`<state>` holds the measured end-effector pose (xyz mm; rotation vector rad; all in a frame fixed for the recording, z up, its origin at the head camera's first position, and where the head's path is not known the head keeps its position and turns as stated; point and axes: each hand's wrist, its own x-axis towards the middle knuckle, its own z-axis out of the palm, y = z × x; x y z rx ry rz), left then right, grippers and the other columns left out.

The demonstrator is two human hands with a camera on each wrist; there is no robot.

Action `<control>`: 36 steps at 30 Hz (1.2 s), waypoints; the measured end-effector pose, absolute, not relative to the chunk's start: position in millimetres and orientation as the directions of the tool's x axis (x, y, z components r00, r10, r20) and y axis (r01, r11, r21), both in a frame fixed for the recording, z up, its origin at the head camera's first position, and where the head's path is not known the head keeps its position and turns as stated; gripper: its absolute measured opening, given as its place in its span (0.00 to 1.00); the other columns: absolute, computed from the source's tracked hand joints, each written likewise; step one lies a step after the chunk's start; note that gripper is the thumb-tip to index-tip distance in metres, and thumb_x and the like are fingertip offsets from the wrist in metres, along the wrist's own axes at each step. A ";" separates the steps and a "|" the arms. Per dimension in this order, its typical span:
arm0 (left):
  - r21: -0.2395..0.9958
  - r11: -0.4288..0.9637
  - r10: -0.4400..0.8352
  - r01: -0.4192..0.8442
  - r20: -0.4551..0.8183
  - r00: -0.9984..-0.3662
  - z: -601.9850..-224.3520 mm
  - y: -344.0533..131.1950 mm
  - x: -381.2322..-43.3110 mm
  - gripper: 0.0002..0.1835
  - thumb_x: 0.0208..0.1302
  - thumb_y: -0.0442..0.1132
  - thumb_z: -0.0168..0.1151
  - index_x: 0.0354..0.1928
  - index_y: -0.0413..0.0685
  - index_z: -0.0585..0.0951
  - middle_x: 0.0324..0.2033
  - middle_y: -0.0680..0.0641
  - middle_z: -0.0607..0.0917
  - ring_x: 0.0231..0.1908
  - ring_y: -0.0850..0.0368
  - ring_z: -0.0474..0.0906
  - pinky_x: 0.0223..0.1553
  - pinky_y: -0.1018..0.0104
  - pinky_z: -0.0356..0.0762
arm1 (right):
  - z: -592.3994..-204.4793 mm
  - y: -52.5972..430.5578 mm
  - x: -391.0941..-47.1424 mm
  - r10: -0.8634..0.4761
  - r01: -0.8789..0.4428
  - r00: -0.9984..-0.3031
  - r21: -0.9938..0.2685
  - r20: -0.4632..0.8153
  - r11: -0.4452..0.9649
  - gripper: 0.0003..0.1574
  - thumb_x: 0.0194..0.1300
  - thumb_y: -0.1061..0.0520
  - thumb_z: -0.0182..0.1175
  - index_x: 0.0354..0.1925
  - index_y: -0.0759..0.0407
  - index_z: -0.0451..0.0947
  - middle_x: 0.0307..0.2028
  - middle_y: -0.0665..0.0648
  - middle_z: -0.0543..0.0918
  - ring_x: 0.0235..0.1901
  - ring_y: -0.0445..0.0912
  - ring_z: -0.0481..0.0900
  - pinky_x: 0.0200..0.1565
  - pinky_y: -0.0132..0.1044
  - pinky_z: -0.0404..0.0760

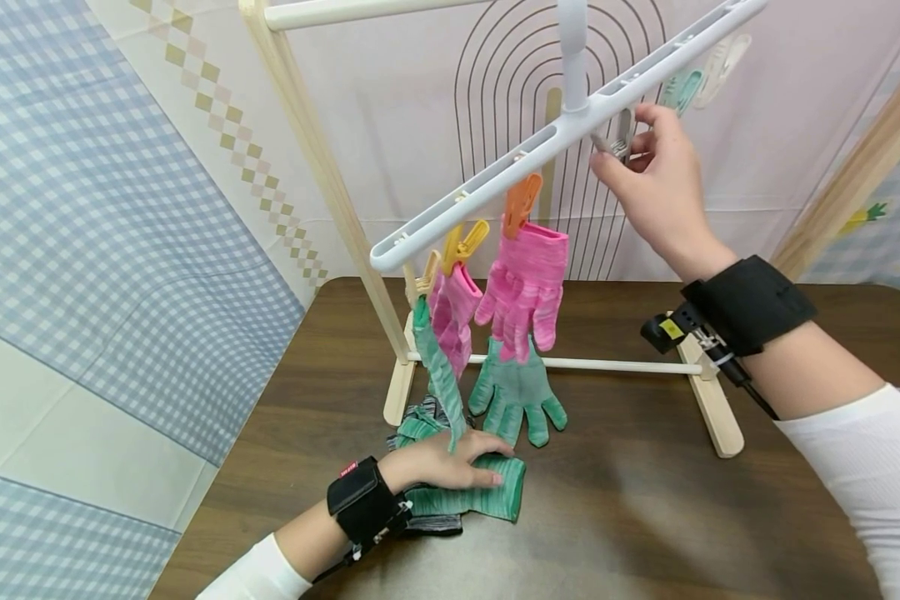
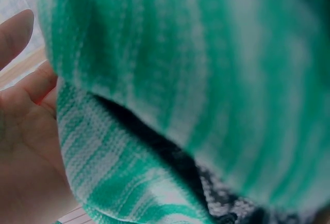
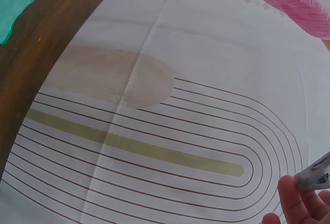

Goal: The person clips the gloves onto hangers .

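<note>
My right hand (image 1: 660, 187) pinches a grey clothespin (image 1: 624, 137) just below the white hanger bar (image 1: 487, 187); in the right wrist view its fingertips are on the clothespin's end (image 3: 312, 176). Low on the left, my left hand (image 1: 442, 461) rests with loose fingers on a green knit glove (image 1: 506, 492) atop a pile with a dark grey glove (image 1: 438, 525). Green knit cloth (image 2: 154, 69) fills most of the left wrist view. Another green glove (image 1: 517, 392) lies spread behind the pile. Two pink gloves (image 1: 534, 271) and a green glove (image 1: 437, 362) hang from clothespins.
Orange (image 1: 522, 200), yellow (image 1: 467, 242) and beige (image 1: 422, 282) clothespins hold the hung gloves. Pale green (image 1: 682, 89) and white (image 1: 722, 68) clothespins hang at the bar's far right. A wooden rack (image 1: 330, 175) stands on the brown table (image 1: 600, 508), before a patterned cloth.
</note>
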<state>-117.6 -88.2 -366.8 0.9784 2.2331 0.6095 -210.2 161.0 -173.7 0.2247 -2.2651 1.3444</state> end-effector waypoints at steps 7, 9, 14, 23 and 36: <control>0.616 0.635 0.755 0.467 -0.363 -0.547 -366.2 -87.2 -116.7 0.23 0.63 0.47 0.50 0.59 0.50 0.67 0.57 0.49 0.70 0.58 0.57 0.65 0.55 0.68 0.65 | -169.4 157.5 -209.1 0.113 -0.394 -0.845 -0.752 0.522 0.529 0.28 0.57 0.51 0.56 0.55 0.55 0.64 0.27 0.43 0.68 0.27 0.35 0.68 0.31 0.28 0.65; 0.609 0.637 0.754 0.473 -0.364 -0.546 -366.5 -86.8 -116.5 0.23 0.63 0.47 0.50 0.59 0.50 0.67 0.57 0.49 0.70 0.58 0.57 0.65 0.55 0.68 0.65 | -168.8 156.6 -208.9 0.117 -0.400 -0.838 -0.746 0.533 0.532 0.26 0.56 0.50 0.56 0.53 0.56 0.66 0.27 0.43 0.69 0.26 0.35 0.68 0.31 0.28 0.65; 0.602 0.628 0.764 0.493 -0.356 -0.538 -366.3 -86.6 -116.8 0.22 0.64 0.46 0.49 0.59 0.49 0.67 0.58 0.49 0.70 0.59 0.57 0.65 0.56 0.68 0.65 | -167.5 155.4 -208.3 0.131 -0.401 -0.828 -0.738 0.546 0.542 0.25 0.56 0.48 0.57 0.50 0.57 0.70 0.25 0.42 0.69 0.25 0.35 0.68 0.29 0.28 0.65; 0.592 0.606 0.783 0.532 -0.326 -0.529 -365.5 -85.9 -116.3 0.22 0.64 0.45 0.49 0.59 0.47 0.67 0.58 0.48 0.70 0.60 0.56 0.64 0.58 0.68 0.62 | -167.3 155.8 -206.2 0.152 -0.411 -0.804 -0.722 0.575 0.556 0.25 0.55 0.47 0.57 0.48 0.59 0.72 0.25 0.40 0.70 0.25 0.34 0.68 0.30 0.26 0.65; 0.501 0.593 0.799 0.630 -0.277 -0.533 -370.2 -84.1 -117.6 0.21 0.63 0.46 0.50 0.57 0.49 0.69 0.56 0.49 0.72 0.59 0.58 0.66 0.58 0.68 0.62 | -173.4 160.7 -195.6 0.182 -0.463 -0.708 -0.643 0.683 0.610 0.11 0.51 0.46 0.59 0.26 0.45 0.65 0.20 0.42 0.67 0.21 0.35 0.62 0.29 0.27 0.57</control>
